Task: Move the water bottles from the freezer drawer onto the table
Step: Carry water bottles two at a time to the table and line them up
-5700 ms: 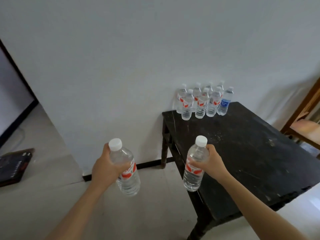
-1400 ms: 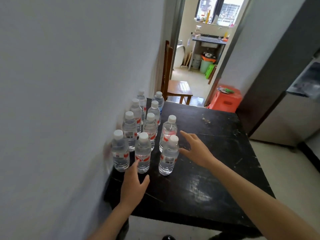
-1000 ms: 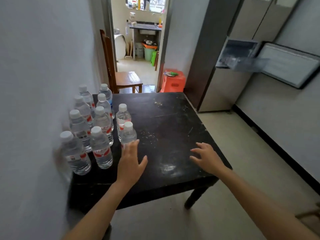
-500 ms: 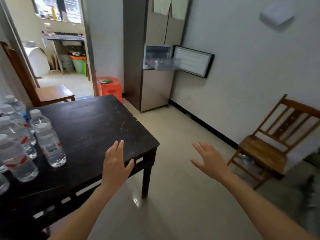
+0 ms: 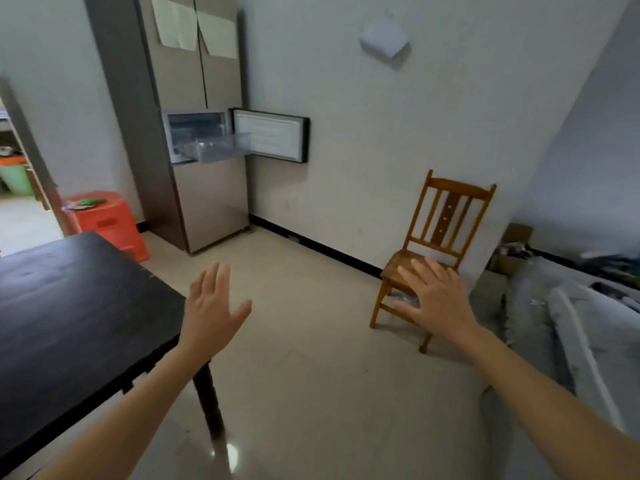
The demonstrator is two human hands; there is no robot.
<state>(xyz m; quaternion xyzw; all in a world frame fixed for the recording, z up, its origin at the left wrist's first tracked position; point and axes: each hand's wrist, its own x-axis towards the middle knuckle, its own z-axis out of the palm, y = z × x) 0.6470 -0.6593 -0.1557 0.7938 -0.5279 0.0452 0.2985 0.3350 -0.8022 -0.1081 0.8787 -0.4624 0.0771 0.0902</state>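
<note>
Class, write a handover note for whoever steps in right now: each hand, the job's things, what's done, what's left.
Left hand: open, empty, near a corner of the black wooden table.
Right hand: open, empty.
Clear plastic freezer drawer: pulled out, door open, contents unclear.
Done: both bottles held seconds ago are out of hand, out of view.
Left: check drawer, carry any remaining.

Bare forearms run to bare hands: left hand, right hand.
</note>
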